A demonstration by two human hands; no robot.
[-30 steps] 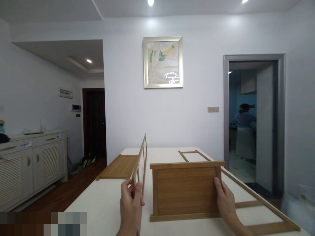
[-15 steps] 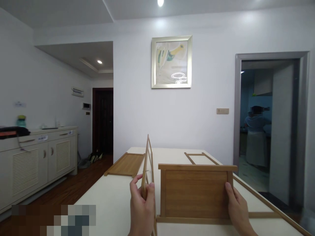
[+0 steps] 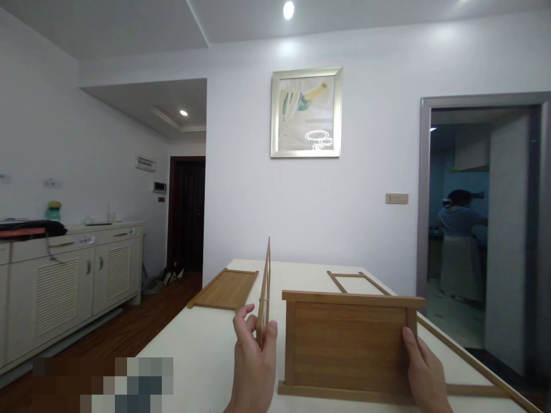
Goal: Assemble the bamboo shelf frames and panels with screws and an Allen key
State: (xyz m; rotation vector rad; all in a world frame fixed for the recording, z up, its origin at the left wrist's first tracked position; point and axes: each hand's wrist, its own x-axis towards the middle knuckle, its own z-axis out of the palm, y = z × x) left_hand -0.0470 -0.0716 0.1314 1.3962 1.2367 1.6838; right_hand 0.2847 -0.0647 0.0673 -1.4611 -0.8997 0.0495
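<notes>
My left hand (image 3: 255,362) pinches a thin wooden frame (image 3: 266,275) between thumb and fingers. The frame stands upright, almost edge-on to me. With thumb on the front, my right hand (image 3: 426,364) grips the right side of a brown wooden panel (image 3: 348,347). This panel is held upright, facing me, with longer rails along its top and bottom. A small gap separates it from the left hand's frame. Another wooden panel (image 3: 224,288) lies flat at the far left of the white table (image 3: 189,350). Behind the held panel lies an open wooden frame (image 3: 374,282), partly hidden.
A white cabinet (image 3: 64,281) with a bottle (image 3: 54,211) on top stands at the left wall. On the back wall hangs a framed picture (image 3: 306,113). Through the right doorway, a person (image 3: 460,246) stands in another room. The lower left is pixelated.
The frame in my left hand has turned more edge-on, its two sides now nearly overlapping. The whole view has shifted slightly. My right hand keeps its hold on the panel.
</notes>
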